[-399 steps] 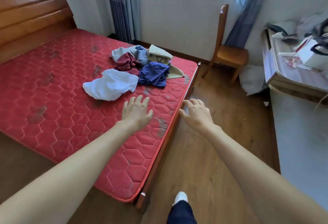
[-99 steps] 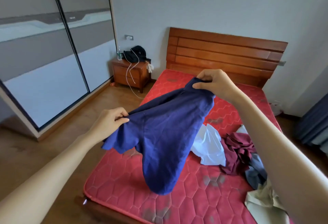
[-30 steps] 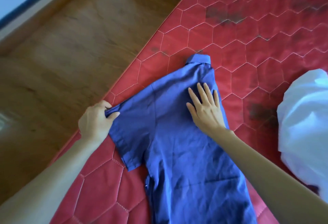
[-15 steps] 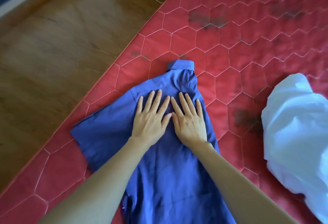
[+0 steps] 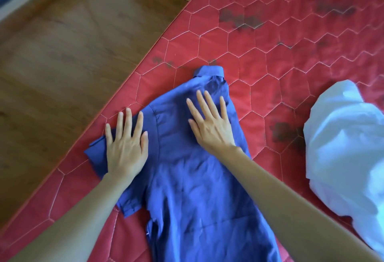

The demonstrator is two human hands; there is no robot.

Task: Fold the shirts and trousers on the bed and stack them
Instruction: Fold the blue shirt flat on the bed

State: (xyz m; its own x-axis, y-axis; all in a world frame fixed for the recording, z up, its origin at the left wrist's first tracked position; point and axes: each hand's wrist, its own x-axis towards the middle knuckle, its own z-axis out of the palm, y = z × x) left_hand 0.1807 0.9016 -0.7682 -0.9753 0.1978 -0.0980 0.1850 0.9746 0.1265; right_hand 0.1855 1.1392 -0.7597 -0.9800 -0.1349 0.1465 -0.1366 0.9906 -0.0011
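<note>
On my feed: two bare forearms in frame, no sleeves visible up to picture edge. Left hand (image 5: 126,147) and right hand (image 5: 212,125) bare, no gloves. No rings, watch or wristbands showing. Fingernails short, unpainted as far as I can tell. No clothing visible anywhere on person.

shirt (image 5: 197,189) laid flat on bed (image 5: 270,43), collar far | left hand (image 5: 126,147) rested on its left sleeve | right hand (image 5: 212,128) rested below collar | crumpled garment (image 5: 345,149) to right, apart | floor (image 5: 62,54) beyond bed's left edge
</note>
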